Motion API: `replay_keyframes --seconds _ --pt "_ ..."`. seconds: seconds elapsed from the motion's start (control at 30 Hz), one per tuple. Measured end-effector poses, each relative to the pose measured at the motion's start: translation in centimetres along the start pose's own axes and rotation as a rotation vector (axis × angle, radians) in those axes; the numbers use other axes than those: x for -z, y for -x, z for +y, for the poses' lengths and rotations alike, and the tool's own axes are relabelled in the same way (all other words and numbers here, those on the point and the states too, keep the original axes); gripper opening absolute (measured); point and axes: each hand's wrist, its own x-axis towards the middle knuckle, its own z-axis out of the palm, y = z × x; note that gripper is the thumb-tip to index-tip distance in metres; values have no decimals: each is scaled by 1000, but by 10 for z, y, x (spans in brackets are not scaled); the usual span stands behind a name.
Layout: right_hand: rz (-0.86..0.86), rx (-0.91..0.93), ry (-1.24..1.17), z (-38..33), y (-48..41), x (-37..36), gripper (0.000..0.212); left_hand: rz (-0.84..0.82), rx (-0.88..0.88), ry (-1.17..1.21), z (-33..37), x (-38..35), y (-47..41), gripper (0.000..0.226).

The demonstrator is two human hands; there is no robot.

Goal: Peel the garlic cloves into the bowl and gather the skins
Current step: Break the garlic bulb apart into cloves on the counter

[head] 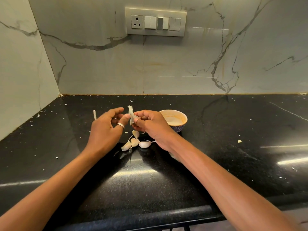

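My right hand grips a garlic clove whose papery skin sticks up between my two hands. My left hand, with a ring on the thumb, has its thumb tip against the skin and its fingers loosely curled. Several unpeeled cloves lie on the black counter just below my hands. A small bowl with an orange rim and blue patterned outside stands right behind my right hand; its inside looks pale.
A white garlic stem lies behind my left hand. Skin flakes dot the black granite counter, one larger piece at the right. Marble walls close the back and left; a switch panel is above.
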Motion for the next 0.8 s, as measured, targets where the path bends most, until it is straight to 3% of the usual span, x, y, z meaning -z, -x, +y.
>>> replay_keyframes --seconds 0.17,0.5,0.8 --pt "-58 -24 -33 -3 2 1 23 -96 103 259 -6 -1 -3 19" --pt "-58 -61 -73 -6 4 -1 34 -208 160 281 -11 0 -5 18" --pt "-24 -52 -102 -10 3 3 22 -127 204 420 -6 0 -6 15"
